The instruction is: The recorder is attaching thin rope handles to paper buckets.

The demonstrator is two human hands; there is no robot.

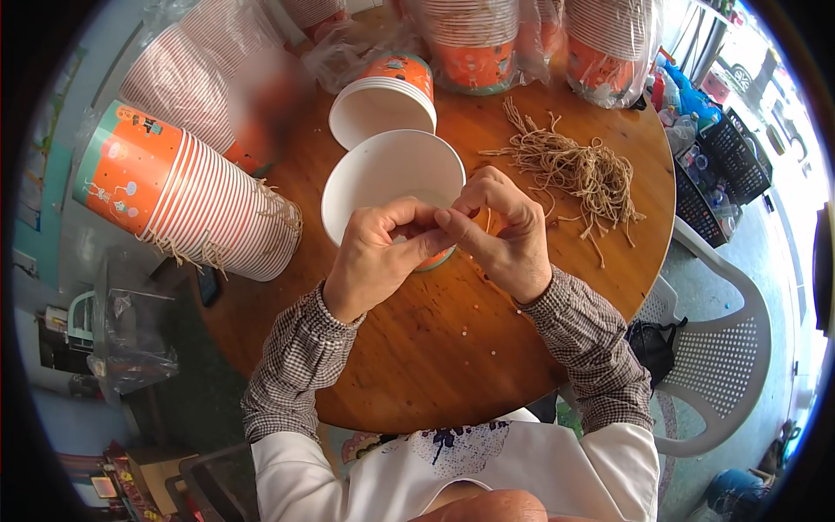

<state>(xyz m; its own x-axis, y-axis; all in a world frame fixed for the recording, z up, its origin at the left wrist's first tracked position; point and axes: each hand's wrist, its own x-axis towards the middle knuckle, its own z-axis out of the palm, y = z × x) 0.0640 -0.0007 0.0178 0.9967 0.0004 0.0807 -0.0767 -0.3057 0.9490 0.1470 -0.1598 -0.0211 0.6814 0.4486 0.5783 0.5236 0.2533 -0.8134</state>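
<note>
A white-lined paper bucket (pixel 387 170) with an orange outside stands tilted on the round table, its open mouth facing up. My left hand (pixel 380 252) and my right hand (pixel 504 233) meet in front of its near side, thumbs and forefingers pinched together. Whatever the fingertips hold is too small and too covered to make out. Behind this bucket lies a short stack of similar buckets (pixel 383 109). A loose bundle of brown twine pieces (pixel 583 170) rests to the right. On the left leans a tall nested stack of orange buckets (pixel 187 191), with twine ends hanging at the rims.
More bucket stacks in clear plastic (pixel 474 43) line the far side of the wooden table (pixel 417 374). A dark phone-like object (pixel 209 285) lies at the left edge. Right of the table are a white plastic chair (pixel 718 348) and black crates (pixel 735 148) holding bottles.
</note>
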